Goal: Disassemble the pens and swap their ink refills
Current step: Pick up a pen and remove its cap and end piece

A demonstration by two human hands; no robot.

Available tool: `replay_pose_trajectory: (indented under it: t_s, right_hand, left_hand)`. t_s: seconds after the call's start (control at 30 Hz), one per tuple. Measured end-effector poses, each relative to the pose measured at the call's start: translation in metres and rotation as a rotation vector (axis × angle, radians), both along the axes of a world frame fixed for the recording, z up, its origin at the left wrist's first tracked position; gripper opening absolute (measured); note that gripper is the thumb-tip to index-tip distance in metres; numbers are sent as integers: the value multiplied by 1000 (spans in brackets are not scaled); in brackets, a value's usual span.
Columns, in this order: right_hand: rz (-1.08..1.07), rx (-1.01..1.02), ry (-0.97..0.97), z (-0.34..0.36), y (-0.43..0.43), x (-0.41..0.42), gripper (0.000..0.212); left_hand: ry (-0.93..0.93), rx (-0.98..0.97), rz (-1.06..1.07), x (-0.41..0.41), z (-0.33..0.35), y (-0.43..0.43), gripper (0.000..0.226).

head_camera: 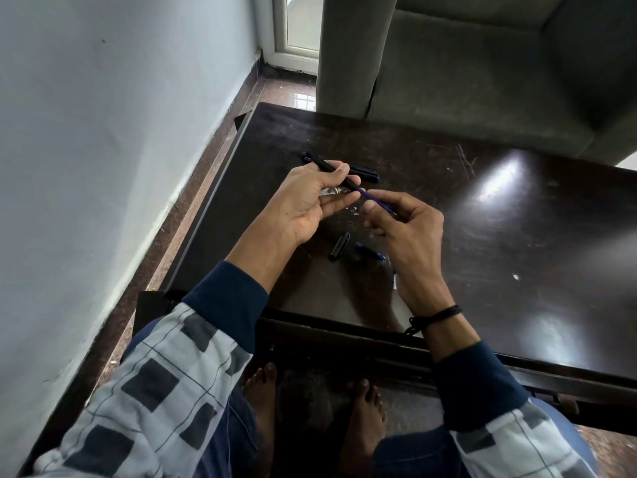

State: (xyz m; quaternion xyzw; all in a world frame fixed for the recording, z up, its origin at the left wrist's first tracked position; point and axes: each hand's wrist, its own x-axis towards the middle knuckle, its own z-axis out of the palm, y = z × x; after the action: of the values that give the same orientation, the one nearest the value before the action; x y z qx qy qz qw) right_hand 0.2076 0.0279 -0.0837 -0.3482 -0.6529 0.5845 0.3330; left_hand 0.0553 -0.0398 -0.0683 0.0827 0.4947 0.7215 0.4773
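My left hand (310, 201) grips a black pen barrel (325, 166) above the dark table, its open end pointing right. A thin purple-blue ink refill (377, 201) sticks out of that end, and my right hand (403, 229) pinches its free end between thumb and fingers. Behind my left hand another dark pen body (365, 174) with a blue tip lies on the table. A black pen cap (339, 246) and a small blue pen piece (370, 251) lie on the table just below my hands.
The dark wooden table (482, 219) has a glossy, scratched top with small white specks. A grey sofa (482, 63) stands behind its far edge. A white wall runs along the left. My bare feet rest on the floor under the table's near edge.
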Motion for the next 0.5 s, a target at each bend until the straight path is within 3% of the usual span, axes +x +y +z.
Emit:
replay_pose_trajectory:
  t_s: [0.5]
  right_hand:
    - [-86, -95, 161, 0, 0, -1, 6]
  left_hand:
    - [-66, 34, 58, -4, -2, 0, 1]
